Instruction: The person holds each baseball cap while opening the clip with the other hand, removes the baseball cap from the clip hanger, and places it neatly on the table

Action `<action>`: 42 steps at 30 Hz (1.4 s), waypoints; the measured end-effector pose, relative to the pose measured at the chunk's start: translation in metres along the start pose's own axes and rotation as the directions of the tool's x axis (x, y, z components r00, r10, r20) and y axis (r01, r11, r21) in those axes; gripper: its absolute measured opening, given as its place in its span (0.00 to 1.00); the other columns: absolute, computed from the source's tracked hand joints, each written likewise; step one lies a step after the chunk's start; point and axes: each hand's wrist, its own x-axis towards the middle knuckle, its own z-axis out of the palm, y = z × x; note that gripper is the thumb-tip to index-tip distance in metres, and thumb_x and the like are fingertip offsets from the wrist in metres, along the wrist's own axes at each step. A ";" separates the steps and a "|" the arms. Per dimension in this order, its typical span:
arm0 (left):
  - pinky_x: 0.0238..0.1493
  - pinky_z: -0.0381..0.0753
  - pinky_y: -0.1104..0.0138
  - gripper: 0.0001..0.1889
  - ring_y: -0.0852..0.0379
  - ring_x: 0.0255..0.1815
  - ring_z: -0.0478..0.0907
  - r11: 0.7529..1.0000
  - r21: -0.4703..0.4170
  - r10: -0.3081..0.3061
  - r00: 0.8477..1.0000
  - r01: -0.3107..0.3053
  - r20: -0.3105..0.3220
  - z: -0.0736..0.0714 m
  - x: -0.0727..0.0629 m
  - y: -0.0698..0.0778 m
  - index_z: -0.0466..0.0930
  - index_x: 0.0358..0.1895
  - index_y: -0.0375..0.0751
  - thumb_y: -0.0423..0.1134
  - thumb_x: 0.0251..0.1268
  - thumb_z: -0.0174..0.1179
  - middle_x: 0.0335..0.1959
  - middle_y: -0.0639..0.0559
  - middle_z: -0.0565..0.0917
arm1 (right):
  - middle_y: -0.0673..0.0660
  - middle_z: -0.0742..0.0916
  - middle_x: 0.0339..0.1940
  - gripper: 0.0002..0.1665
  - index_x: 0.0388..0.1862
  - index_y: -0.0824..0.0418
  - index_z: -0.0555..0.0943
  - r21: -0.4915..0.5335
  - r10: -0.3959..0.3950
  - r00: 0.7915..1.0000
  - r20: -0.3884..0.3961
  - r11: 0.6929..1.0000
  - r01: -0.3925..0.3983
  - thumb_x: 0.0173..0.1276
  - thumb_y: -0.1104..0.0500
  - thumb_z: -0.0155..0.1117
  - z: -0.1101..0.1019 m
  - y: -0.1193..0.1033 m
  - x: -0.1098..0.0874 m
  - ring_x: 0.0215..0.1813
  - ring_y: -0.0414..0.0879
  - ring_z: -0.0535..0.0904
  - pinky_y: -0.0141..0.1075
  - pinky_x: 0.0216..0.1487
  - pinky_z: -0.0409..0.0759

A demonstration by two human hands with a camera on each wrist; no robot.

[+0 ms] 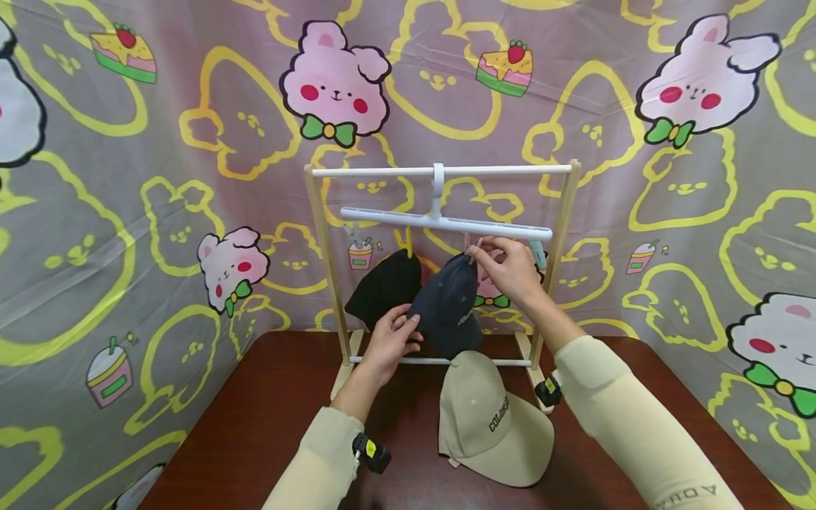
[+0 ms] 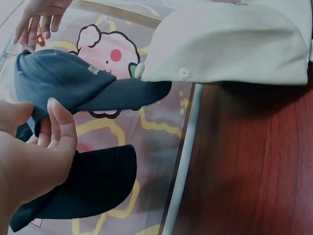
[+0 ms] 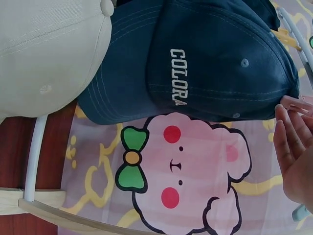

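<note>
A navy baseball cap (image 1: 449,304) hangs by its crown from a pink clip (image 3: 296,105) under the white hanger (image 1: 484,225). My right hand (image 1: 510,268) pinches that clip at the cap's top; in the right wrist view its thumb is hidden. The left hand (image 2: 41,156) pinches the navy cap's rear edge between thumb and fingers. To the left, a black cap (image 1: 382,290) hangs from a yellow clip (image 1: 409,242). Below and nearer to me is a beige cap (image 1: 478,418) with its brim toward the front right.
The hanger hooks over the white top rod (image 1: 376,171) of a wooden-sided rack (image 1: 325,248) and tilts down to the right. A light-blue clip (image 1: 538,253) hangs at its right end. The rack stands on a red-brown table (image 1: 255,425) before a patterned curtain (image 1: 446,106).
</note>
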 end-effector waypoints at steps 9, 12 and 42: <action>0.37 0.83 0.66 0.17 0.54 0.37 0.81 0.991 0.119 0.060 0.995 -0.069 0.080 0.000 -0.004 -0.001 0.72 0.63 0.32 0.38 0.80 0.55 0.48 0.41 0.78 | 0.57 0.91 0.36 0.22 0.40 0.60 0.88 -0.234 -0.081 0.988 -0.128 0.971 0.050 0.73 0.41 0.66 0.008 -0.004 0.002 0.34 0.52 0.86 0.44 0.32 0.82; 0.39 0.85 0.66 0.15 0.54 0.36 0.84 0.994 0.093 0.036 0.987 -0.051 0.157 -0.001 -0.005 -0.002 0.68 0.63 0.34 0.37 0.83 0.50 0.47 0.41 0.79 | 0.56 0.90 0.30 0.23 0.33 0.58 0.88 -0.321 -0.130 0.977 -0.169 0.945 0.070 0.71 0.40 0.68 0.012 -0.007 0.004 0.34 0.51 0.87 0.47 0.34 0.82; 0.45 0.84 0.61 0.13 0.55 0.41 0.82 0.991 0.059 0.117 0.990 -0.122 0.075 -0.015 -0.008 0.004 0.68 0.61 0.35 0.38 0.84 0.48 0.49 0.43 0.84 | 0.52 0.79 0.10 0.26 0.10 0.58 0.79 -0.348 -0.237 0.926 -0.295 0.929 0.127 0.68 0.51 0.71 0.033 -0.018 0.015 0.14 0.48 0.69 0.40 0.18 0.59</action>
